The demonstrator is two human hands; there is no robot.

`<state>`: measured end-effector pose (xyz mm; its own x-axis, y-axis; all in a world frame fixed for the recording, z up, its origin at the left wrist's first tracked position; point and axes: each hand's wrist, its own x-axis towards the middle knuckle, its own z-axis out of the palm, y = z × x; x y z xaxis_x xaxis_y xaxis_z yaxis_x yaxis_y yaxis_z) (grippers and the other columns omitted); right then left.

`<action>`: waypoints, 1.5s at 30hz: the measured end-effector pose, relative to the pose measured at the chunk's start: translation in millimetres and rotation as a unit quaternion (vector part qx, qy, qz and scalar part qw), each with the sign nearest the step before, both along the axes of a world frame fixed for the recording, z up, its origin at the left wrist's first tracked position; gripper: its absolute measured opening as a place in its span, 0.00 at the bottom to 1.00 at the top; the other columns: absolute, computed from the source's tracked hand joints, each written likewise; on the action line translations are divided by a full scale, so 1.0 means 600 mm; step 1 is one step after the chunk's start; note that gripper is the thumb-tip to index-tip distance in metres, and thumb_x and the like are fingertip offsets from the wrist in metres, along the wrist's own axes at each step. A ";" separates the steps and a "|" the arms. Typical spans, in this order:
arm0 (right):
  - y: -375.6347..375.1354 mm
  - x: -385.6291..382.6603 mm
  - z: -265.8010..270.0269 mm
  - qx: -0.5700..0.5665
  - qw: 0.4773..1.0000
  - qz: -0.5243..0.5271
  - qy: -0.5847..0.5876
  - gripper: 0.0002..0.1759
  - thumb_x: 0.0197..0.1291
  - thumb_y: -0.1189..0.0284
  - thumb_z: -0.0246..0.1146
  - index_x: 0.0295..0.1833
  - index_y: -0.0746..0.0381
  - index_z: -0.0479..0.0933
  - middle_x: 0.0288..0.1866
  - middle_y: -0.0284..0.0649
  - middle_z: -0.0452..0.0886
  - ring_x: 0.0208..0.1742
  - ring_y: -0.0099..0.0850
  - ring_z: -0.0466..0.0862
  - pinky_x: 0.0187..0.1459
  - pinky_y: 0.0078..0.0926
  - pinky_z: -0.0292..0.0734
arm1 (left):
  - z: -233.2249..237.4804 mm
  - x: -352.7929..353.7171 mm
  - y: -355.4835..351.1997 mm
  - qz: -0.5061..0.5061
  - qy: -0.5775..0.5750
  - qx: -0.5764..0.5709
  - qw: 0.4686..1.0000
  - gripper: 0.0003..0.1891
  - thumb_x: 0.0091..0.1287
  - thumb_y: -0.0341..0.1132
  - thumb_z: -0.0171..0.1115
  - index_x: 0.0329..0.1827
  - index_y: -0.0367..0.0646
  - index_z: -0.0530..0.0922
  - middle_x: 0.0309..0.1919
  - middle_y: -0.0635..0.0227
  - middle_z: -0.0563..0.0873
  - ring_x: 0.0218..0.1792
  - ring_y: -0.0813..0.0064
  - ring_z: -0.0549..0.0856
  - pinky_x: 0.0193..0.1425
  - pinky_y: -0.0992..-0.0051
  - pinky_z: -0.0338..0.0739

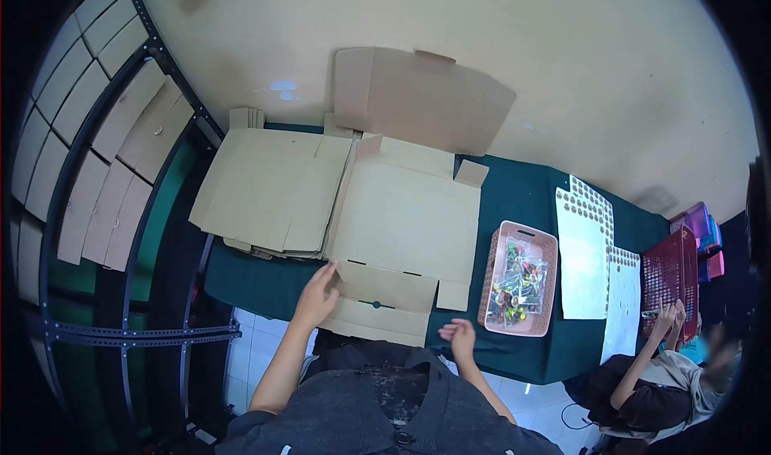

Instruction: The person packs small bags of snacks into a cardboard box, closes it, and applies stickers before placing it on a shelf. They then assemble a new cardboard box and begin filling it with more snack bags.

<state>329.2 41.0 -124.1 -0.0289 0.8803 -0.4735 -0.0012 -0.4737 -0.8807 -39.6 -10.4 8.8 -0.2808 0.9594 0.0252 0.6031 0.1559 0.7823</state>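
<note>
An unfolded cardboard box (408,206) lies on the table in front of me, its large lid (422,97) leaning up against the wall. Its front panel (385,285), with slots and a round hole, extends toward my body. At the left front corner, my left hand (319,296) grips the edge of the cardboard between thumb and fingers, part of the fingers hidden. My right hand (459,338) is off the box, just in front of its right corner flap (453,295), fingers apart and holding nothing.
A stack of flat cardboard (269,190) adjoins the box on the left. To the right are a pink basket (484,306) of small bagged items, sticker sheets (584,254) and a red basket (671,274). Another person (662,391) sits at right; a metal rack (120,326) stands left.
</note>
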 end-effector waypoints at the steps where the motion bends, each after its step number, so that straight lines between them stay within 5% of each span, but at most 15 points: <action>1: -0.013 -0.007 -0.006 -0.045 0.997 0.046 -0.030 0.12 0.70 0.75 0.41 0.52 0.69 0.66 0.37 0.50 0.79 0.34 0.35 0.84 0.34 0.28 0.83 | -0.005 0.002 0.003 -0.003 0.001 0.001 1.000 0.33 0.55 0.21 0.54 0.69 0.45 0.64 0.61 0.51 0.73 0.63 0.52 0.71 0.67 0.65 0.65; 3: -0.017 -0.016 -0.019 -0.060 0.986 0.146 -0.057 0.12 0.68 0.72 0.49 0.52 0.68 0.67 0.38 0.47 0.79 0.34 0.32 0.83 0.37 0.26 0.82 | -0.017 0.004 0.011 -0.014 0.145 -0.033 0.989 0.36 0.55 0.19 0.53 0.70 0.47 0.62 0.60 0.51 0.72 0.61 0.54 0.72 0.66 0.64 0.67; 6: 0.003 -0.040 0.004 -0.101 0.980 0.169 0.000 0.19 0.63 0.70 0.59 0.56 0.67 0.65 0.38 0.44 0.79 0.35 0.29 0.82 0.37 0.23 0.80 | -0.002 0.000 0.030 0.000 0.178 -0.077 0.981 0.38 0.54 0.17 0.53 0.70 0.59 0.64 0.61 0.52 0.71 0.61 0.51 0.71 0.65 0.61 0.67; 11: 0.031 -0.074 0.067 -0.188 0.977 0.100 -0.030 0.33 0.57 0.69 0.68 0.63 0.65 0.60 0.40 0.41 0.78 0.32 0.25 0.81 0.33 0.19 0.77 | -0.023 -0.019 0.040 -0.006 0.315 -0.041 0.948 0.41 0.54 0.16 0.52 0.70 0.68 0.63 0.72 0.55 0.55 0.69 0.47 0.60 0.70 0.54 0.59; 14: 0.055 -0.065 0.064 -0.240 0.927 0.179 0.226 0.14 0.63 0.73 0.60 0.51 0.67 0.70 0.34 0.36 0.79 0.27 0.17 0.79 0.27 0.12 0.75 | -0.021 -0.029 0.044 -0.026 0.288 -0.069 0.955 0.42 0.53 0.15 0.49 0.70 0.67 0.63 0.73 0.56 0.52 0.71 0.47 0.57 0.73 0.55 0.55; 18: 0.076 -0.056 0.077 -0.306 0.871 0.100 0.372 0.09 0.62 0.78 0.54 0.46 0.70 0.73 0.33 0.35 0.81 0.25 0.19 0.80 0.29 0.12 0.80 | -0.009 -0.055 0.050 -0.044 0.218 -0.052 0.974 0.40 0.51 0.12 0.48 0.66 0.65 0.69 0.72 0.60 0.57 0.70 0.53 0.62 0.71 0.60 0.60; 23: 0.092 -0.030 0.131 -0.289 0.866 0.087 0.398 0.07 0.61 0.80 0.54 0.43 0.71 0.73 0.33 0.39 0.82 0.27 0.22 0.83 0.29 0.15 0.82 | 0.024 -0.102 0.055 -0.145 0.002 -0.021 0.989 0.36 0.48 0.10 0.42 0.56 0.56 0.79 0.66 0.58 0.69 0.66 0.57 0.69 0.70 0.68 0.64; 25: 0.092 -0.023 0.156 -0.280 0.882 0.083 0.369 0.05 0.60 0.79 0.55 0.39 0.69 0.74 0.31 0.37 0.81 0.26 0.20 0.80 0.30 0.15 0.80 | 0.022 -0.099 0.043 -0.148 0.020 -0.031 0.988 0.35 0.48 0.10 0.42 0.54 0.53 0.80 0.63 0.59 0.72 0.66 0.57 0.69 0.69 0.69 0.65; 27: 0.082 -0.014 0.156 -0.291 0.864 0.098 0.398 0.05 0.60 0.79 0.54 0.38 0.69 0.74 0.31 0.37 0.80 0.26 0.22 0.81 0.31 0.15 0.80 | 0.014 -0.090 0.027 -0.173 0.100 -0.035 0.979 0.32 0.47 0.12 0.45 0.53 0.52 0.81 0.61 0.59 0.73 0.63 0.58 0.72 0.66 0.69 0.68; 29: 0.067 -0.008 0.158 -0.317 0.853 0.075 0.409 0.05 0.60 0.81 0.53 0.37 0.72 0.73 0.28 0.40 0.81 0.24 0.23 0.82 0.28 0.17 0.82 | 0.032 -0.070 0.011 -0.157 0.006 -0.139 0.978 0.28 0.42 0.16 0.59 0.48 0.51 0.80 0.54 0.61 0.74 0.55 0.54 0.75 0.59 0.65 0.72; 32: 0.050 0.013 0.136 -0.317 0.832 0.062 0.451 0.07 0.59 0.81 0.52 0.39 0.74 0.72 0.33 0.43 0.81 0.29 0.26 0.83 0.32 0.18 0.83 | 0.003 -0.032 -0.029 -0.157 0.121 -0.066 0.978 0.31 0.36 0.28 0.73 0.48 0.53 0.75 0.54 0.62 0.69 0.55 0.54 0.74 0.57 0.62 0.72; 34: 0.042 0.019 0.133 -0.322 0.824 0.058 0.462 0.08 0.59 0.81 0.52 0.41 0.75 0.72 0.35 0.44 0.81 0.31 0.27 0.83 0.34 0.19 0.83 | -0.050 -0.014 -0.050 -0.070 0.063 -0.072 0.993 0.22 0.40 0.25 0.70 0.41 0.49 0.77 0.49 0.62 0.72 0.53 0.57 0.76 0.55 0.65 0.73; 39: 0.016 0.053 0.102 -0.325 0.838 0.093 0.429 0.24 0.68 0.64 0.49 0.55 0.78 0.68 0.48 0.53 0.80 0.44 0.34 0.83 0.45 0.30 0.82 | -0.089 0.009 -0.074 0.016 -0.022 -0.047 0.999 0.14 0.45 0.21 0.67 0.36 0.44 0.79 0.45 0.61 0.74 0.48 0.59 0.79 0.50 0.69 0.75; 41: 0.008 0.084 0.066 -0.432 0.829 0.000 0.355 0.31 0.67 0.56 0.50 0.54 0.78 0.68 0.46 0.55 0.79 0.45 0.39 0.83 0.46 0.32 0.83 | -0.068 0.015 -0.078 0.019 0.034 -0.019 0.999 0.13 0.49 0.21 0.67 0.38 0.41 0.78 0.46 0.61 0.74 0.47 0.60 0.80 0.49 0.69 0.76; 45: -0.014 0.101 0.000 -0.340 0.899 -0.127 0.246 0.29 0.63 0.54 0.56 0.49 0.74 0.70 0.40 0.55 0.79 0.40 0.42 0.83 0.44 0.32 0.83 | -0.103 0.002 -0.085 0.011 0.033 -0.045 0.998 0.14 0.50 0.21 0.67 0.40 0.42 0.79 0.48 0.61 0.74 0.44 0.59 0.82 0.50 0.70 0.78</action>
